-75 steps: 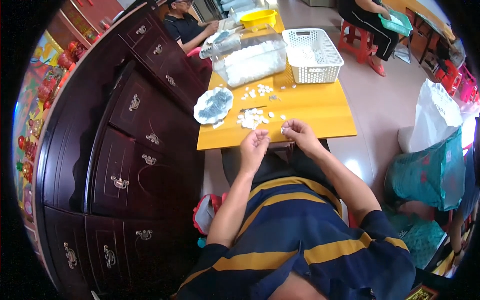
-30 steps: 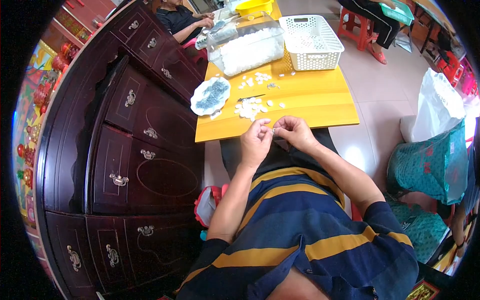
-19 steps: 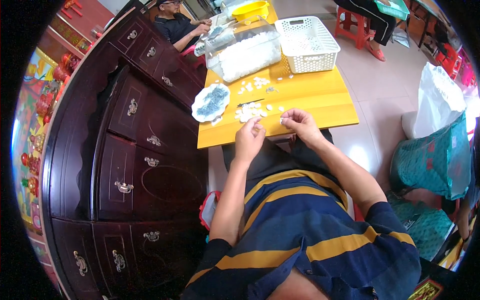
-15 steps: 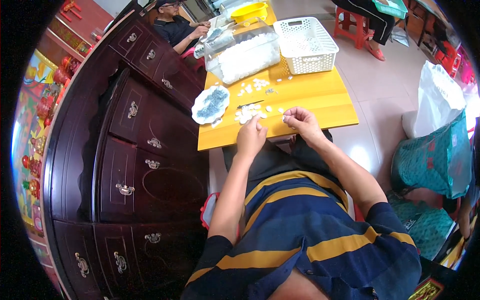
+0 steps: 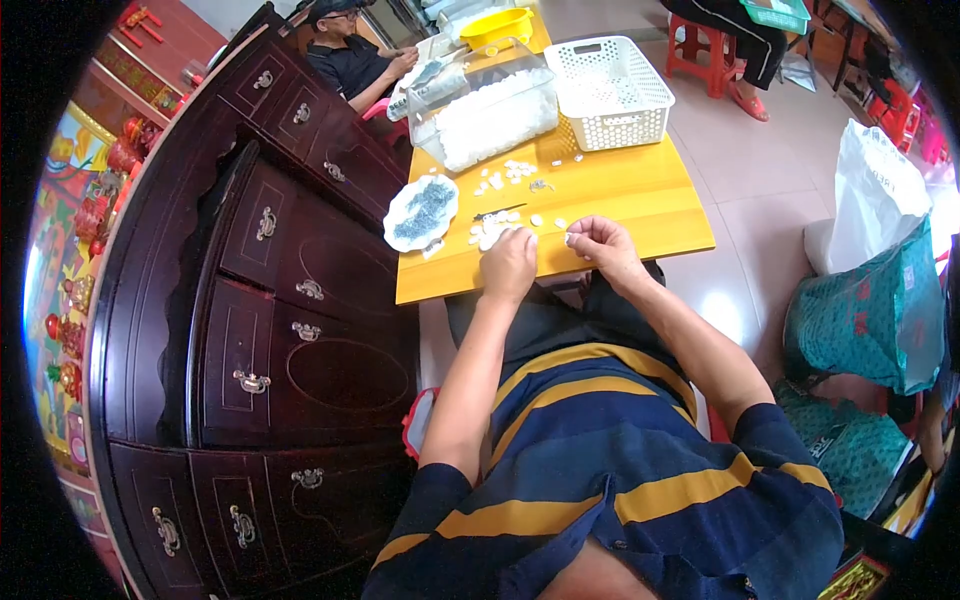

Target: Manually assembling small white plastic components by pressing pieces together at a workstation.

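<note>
At the near edge of the yellow table, my right hand pinches a small white piece between thumb and fingertips. My left hand is closed, its knuckles up, right at the near side of a pile of small flat white pieces. What its fingertips hold, if anything, is hidden. A thin dark tool lies just beyond that pile. Left of it stands a scalloped white dish heaped with fine dark blue-grey bits. More white pieces lie scattered farther back.
A clear bin full of white pieces and a white perforated basket stand at the table's back. A dark wooden cabinet flanks the left side. Teal bags stand at right. A co-worker sits at far left.
My left hand has moved slightly right and turned knuckles up, its fingers now lower by the white pile. The right hand keeps its pinch on the small white piece almost unmoved.
</note>
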Motion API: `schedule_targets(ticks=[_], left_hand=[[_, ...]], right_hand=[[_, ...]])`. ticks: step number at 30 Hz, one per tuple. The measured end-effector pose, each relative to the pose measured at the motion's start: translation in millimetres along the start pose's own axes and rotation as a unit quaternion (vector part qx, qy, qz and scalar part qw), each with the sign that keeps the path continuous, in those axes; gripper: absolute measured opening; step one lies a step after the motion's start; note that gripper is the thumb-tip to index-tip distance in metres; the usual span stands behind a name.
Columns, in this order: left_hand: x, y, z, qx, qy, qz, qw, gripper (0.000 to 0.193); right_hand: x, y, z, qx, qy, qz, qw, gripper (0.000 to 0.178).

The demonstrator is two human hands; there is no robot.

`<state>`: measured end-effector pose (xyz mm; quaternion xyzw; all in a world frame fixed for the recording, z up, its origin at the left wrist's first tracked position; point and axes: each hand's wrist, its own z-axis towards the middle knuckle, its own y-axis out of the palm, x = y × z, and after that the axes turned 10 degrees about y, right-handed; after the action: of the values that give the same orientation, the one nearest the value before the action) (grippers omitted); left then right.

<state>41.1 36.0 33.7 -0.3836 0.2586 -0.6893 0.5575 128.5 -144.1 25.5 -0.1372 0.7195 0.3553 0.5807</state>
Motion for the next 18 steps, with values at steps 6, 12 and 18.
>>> schedule_targets(ticks=[6, 12, 18], left_hand=[[12.3, -10.9, -14.2, 0.012, -0.195, -0.289, 0.937, 0.014], [29.8, -38.6, -23.1, 0.088, -0.282, -0.52, 0.802, 0.016], [35.5, -42.7, -31.6, 0.054, -0.238, -0.533, 0.81, 0.019]], right_hand=[[-2.4, 4.1, -2.3, -0.006, 0.013, 0.016, 1.0, 0.011], [-5.4, 14.6, -10.4, -0.035, 0.023, 0.018, 0.999, 0.01], [-4.9, 24.0, -16.0, -0.066, 0.029, 0.025, 0.997, 0.007]])
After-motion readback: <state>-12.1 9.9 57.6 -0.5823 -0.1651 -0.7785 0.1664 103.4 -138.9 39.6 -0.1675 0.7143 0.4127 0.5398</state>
